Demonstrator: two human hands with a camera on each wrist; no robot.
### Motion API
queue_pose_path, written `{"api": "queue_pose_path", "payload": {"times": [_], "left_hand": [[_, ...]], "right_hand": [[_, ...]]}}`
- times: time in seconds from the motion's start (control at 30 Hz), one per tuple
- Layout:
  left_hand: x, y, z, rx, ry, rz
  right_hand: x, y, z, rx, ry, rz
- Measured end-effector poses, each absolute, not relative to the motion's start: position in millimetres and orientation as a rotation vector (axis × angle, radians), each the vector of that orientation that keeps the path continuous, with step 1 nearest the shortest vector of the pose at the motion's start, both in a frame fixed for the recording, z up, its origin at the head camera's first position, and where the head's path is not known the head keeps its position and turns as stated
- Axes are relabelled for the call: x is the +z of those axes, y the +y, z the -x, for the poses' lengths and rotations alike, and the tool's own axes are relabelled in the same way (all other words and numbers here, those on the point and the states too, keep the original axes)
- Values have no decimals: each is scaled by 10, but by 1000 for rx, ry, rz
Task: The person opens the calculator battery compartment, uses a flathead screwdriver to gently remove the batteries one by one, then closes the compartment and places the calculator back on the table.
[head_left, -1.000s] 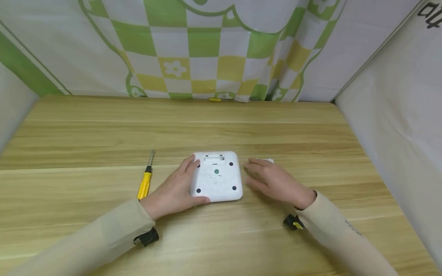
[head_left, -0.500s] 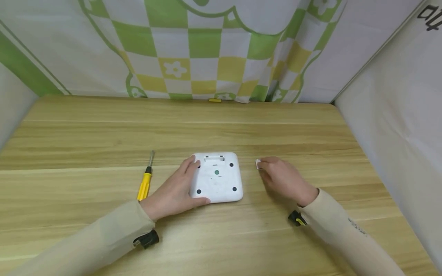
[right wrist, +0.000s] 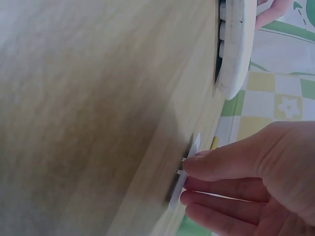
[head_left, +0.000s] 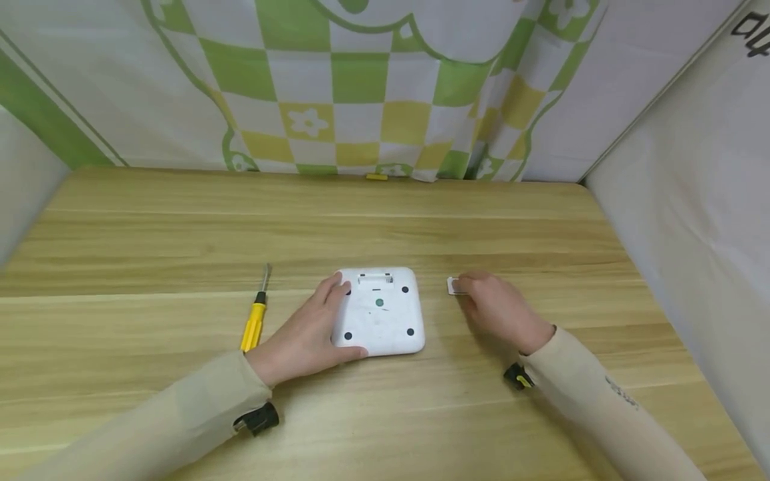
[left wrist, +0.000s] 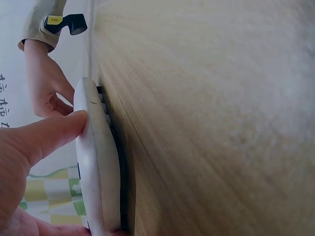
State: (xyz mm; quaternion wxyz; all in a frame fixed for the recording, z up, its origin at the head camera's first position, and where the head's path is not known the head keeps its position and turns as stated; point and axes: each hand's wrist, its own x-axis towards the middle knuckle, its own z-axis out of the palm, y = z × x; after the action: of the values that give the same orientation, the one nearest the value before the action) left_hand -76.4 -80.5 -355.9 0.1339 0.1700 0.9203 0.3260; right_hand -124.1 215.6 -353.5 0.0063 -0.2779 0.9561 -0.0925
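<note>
1. Nearest the camera, a left sleeve (head_left: 180,407) is filling the lower left of the frame and a right sleeve (head_left: 601,401) the lower right, with black wrist units (head_left: 259,419) sitting below the cuffs.

2. A wood-grain table (head_left: 385,427) is running under everything from the bottom edge to the upper third.

3. The left hand (head_left: 301,337), left of center, is gripping a white device (head_left: 391,317) by its edges, thumb along the near side and fingers along the left.

4. A yellow-handled screwdriver (head_left: 254,322) is lying just left of that hand, its metal tip pointing toward the top of the frame.

5. The white device is resting in the lower center, showing dark round feet (head_left: 410,332), a green dot (head_left: 379,302) and, near its far edge, an uncovered recess (head_left: 375,279).

6. Right of center, well apart from the device, the right hand (head_left: 500,312) is pinching a small white piece (head_left: 451,286) between thumb and fingers; whether the piece is touching the table is hard to tell.

7. Farthest back, a small yellow bar (head_left: 377,177) is lying at the table's far edge, below a green, yellow and white checked curtain (head_left: 359,77) that is hanging across the top center.
</note>
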Motion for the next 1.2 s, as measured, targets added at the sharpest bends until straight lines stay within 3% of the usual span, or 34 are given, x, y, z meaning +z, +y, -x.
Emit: {"api": "queue_pose_path", "payload": {"times": [1.2], "left_hand": [[-3597, -835, 742, 994, 2696, -532]], "right_hand": [[-3375, 1929, 1341, -346, 2992, 1026]]}}
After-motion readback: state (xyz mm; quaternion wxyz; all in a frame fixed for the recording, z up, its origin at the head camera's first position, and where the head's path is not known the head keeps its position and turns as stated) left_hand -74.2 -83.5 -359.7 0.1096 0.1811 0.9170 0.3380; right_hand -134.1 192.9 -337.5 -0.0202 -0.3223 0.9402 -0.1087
